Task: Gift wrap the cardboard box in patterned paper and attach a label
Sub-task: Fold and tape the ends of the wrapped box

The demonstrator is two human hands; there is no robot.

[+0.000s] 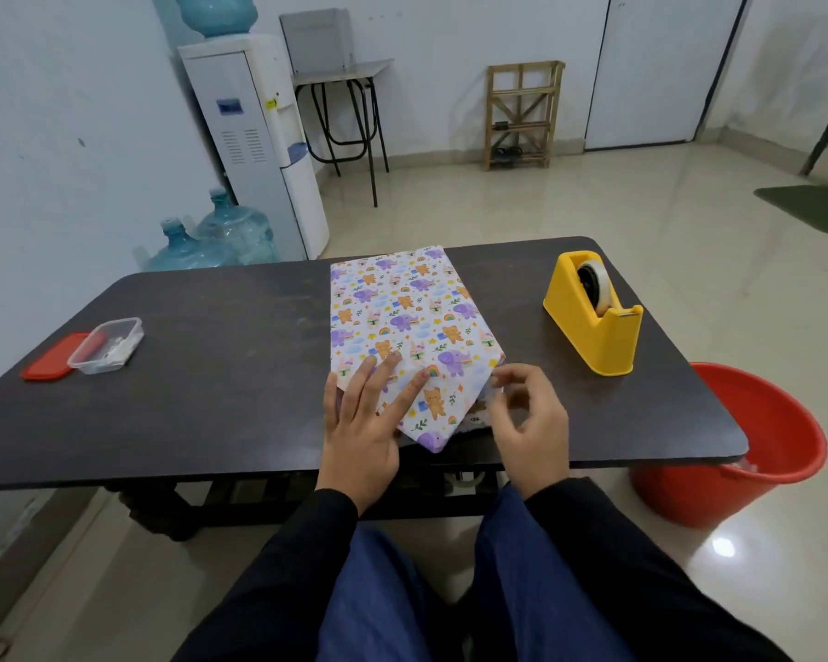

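Observation:
A box covered in white paper with cartoon animals (402,312) lies in the middle of the dark table (221,355). Its near end is folded into a pointed flap (433,418) that reaches the table's front edge. My left hand (364,422) lies flat with straight fingers pressing the left side of this flap. My right hand (529,418) pinches the paper's right fold beside the flap, fingers curled. The cardboard itself is hidden under the paper.
A yellow tape dispenser (593,312) stands on the table to the right. At the left edge sit a clear plastic tub (106,346) and its red lid (51,363). A red bucket (746,446) stands on the floor by the table's right corner.

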